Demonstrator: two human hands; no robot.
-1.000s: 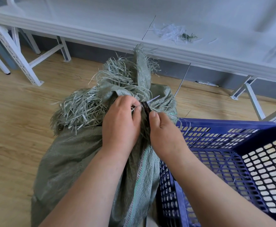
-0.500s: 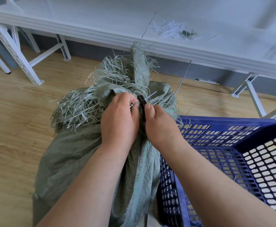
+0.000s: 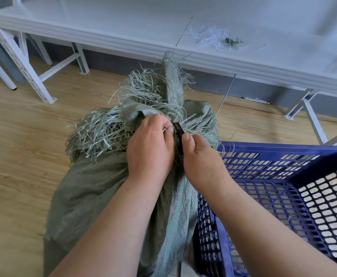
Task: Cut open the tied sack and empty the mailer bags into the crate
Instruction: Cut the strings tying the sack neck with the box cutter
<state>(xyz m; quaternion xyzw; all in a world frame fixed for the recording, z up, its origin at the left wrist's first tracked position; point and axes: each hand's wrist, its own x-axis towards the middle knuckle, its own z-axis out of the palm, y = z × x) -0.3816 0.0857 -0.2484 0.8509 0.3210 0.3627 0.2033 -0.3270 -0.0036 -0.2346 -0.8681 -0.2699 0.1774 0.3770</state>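
Note:
A grey-green woven sack (image 3: 91,188) stands on the floor, its frayed neck (image 3: 143,96) bunched and tied with a white zip tie (image 3: 188,118). My left hand (image 3: 149,150) grips the bunched neck just below the tie. My right hand (image 3: 201,158) holds a small dark cutter (image 3: 178,127), its tip at the tie. A blue perforated plastic crate (image 3: 283,188) stands right beside the sack, with nothing showing inside it. What the sack holds is hidden.
A white table (image 3: 183,27) runs across the back, with a heap of cut white and green strands (image 3: 217,38) on it. White metal legs (image 3: 33,76) stand at the left and right. The floor (image 3: 13,146) is wood laminate.
Both hands shifted a little at the neck of the sack. The cutter's tip sits closer under the white tie than a second ago. The sack stays tied.

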